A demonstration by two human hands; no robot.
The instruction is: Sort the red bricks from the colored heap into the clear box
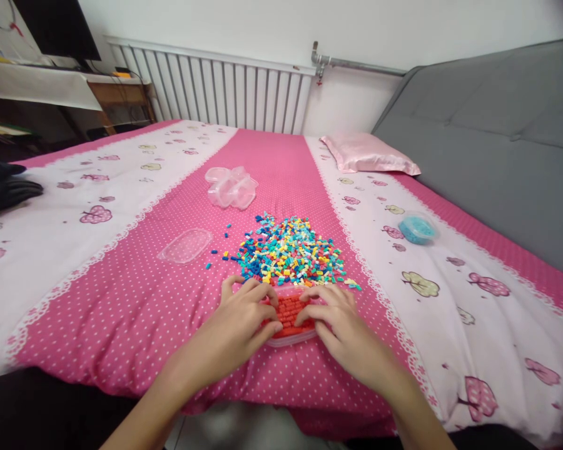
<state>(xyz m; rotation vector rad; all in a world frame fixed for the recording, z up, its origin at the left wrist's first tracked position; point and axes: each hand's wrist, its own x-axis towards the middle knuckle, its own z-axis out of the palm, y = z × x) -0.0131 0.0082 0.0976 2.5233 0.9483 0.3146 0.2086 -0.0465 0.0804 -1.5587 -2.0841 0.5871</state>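
A clear plastic container (293, 340) packed with small red bricks (288, 314) sits close to me on the bed. My left hand (246, 312) reaches over its left side, fingers bent and apart, thumb and fingertips touching the red bricks. From the right, my right hand (340, 319) leans over the opposite side with curved, spread fingers; its index fingertip is on the bricks and its thumb is by the near rim. No separate piece shows in either hand. Just beyond the container lies a loose pile of small multicoloured bricks (293, 250).
Left of the pile lies a clear flat lid (186, 245); farther back are nested clear containers (232, 187). A closed tub of light-blue pieces (417, 230) stands to the right. A pink pillow (370, 153), grey headboard (492, 106) and white radiator (216, 84) border the bed.
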